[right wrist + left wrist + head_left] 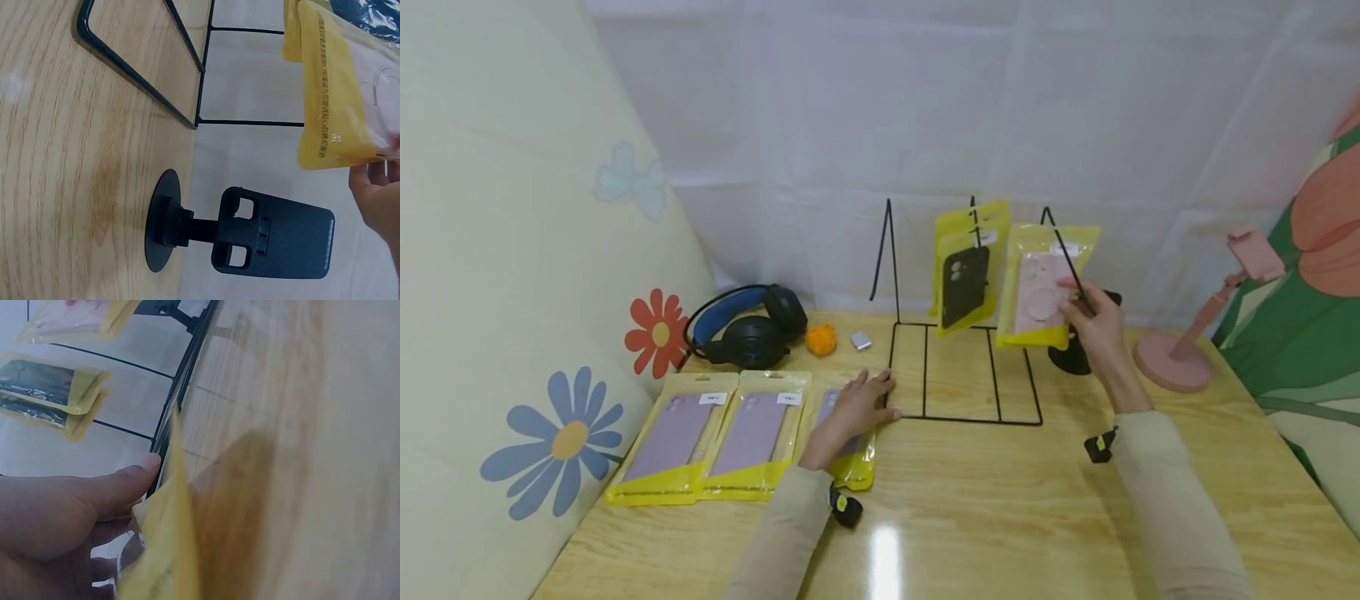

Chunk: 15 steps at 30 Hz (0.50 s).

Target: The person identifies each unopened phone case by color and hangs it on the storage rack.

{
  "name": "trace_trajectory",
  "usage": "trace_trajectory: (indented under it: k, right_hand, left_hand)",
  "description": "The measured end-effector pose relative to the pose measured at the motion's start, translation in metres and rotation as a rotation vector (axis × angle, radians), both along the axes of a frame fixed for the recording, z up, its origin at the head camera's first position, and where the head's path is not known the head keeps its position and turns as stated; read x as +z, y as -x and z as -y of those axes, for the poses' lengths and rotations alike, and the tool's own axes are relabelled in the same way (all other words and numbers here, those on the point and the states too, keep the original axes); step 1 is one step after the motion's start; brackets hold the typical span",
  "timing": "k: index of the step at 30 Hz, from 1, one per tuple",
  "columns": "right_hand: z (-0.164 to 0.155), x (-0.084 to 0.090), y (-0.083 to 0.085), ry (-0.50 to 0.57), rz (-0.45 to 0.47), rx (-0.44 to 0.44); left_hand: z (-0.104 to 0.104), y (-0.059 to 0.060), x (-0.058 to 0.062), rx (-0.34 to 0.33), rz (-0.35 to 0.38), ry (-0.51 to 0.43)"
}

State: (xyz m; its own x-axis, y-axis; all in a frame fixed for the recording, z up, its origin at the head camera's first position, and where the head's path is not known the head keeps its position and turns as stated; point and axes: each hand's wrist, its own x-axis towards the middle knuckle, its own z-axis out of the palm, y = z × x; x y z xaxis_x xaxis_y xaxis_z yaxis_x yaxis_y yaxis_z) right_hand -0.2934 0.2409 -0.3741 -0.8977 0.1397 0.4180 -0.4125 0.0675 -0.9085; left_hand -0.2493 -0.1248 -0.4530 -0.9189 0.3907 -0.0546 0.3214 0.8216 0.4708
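Note:
My right hand (1101, 325) pinches the right edge of a yellow-trimmed clear pouch with a pink phone case (1036, 292). The pouch overlaps the right-hand hook of a black wire display rack (966, 421). On the middle hook hang pouches with black phone cases (964, 287). At the rack's left front corner rests my left hand (857, 408), fingers extended and thumb (140, 472) against the base bar. It partly hides a pouched purple phone case (853, 442). Two more pouched purple cases, a middle one (748, 433) and a left one (670, 437), lie beside it.
Behind the pouches sit black headphones (752, 337), an orange ball (821, 339) and a small silver-white block (861, 340). A black phone stand (269, 234) is close to the right hand, with a pink stand (1180, 358) farther right. The rack's left hook (883, 250) is bare.

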Motion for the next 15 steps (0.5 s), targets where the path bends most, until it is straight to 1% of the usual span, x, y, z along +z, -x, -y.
trace_trajectory:
  k: [4,5,7,9,11,12,15]
  right_hand:
    - [0.000,-0.002,0.003,0.031,-0.025,-0.005]
    - [0.000,-0.002,0.003,0.043,-0.026,-0.004]
    - [-0.002,-0.002,0.003,0.057,-0.017,-0.013]
    - [-0.004,-0.002,0.001,0.054,0.015,-0.030]
    - [-0.008,-0.003,-0.002,0.012,0.049,-0.055]
    - [-0.010,-0.004,-0.004,-0.028,0.064,-0.078]
    - [-0.017,-0.007,-0.014,-0.194,0.109,-0.150]
  left_hand:
    - [-0.001,-0.001,0.001,0.008,0.005,0.008]
    - [-0.001,0.000,0.000,0.016,0.015,0.008]
    - [-0.001,0.001,-0.002,0.021,0.018,0.011]
    - [-0.001,0.003,-0.004,0.024,0.021,0.024]
    - [-0.001,0.003,-0.005,0.024,0.017,0.031]
    - [-0.001,0.003,-0.005,0.023,0.015,0.031]
    - [-0.002,0.003,-0.004,0.013,0.003,0.029]
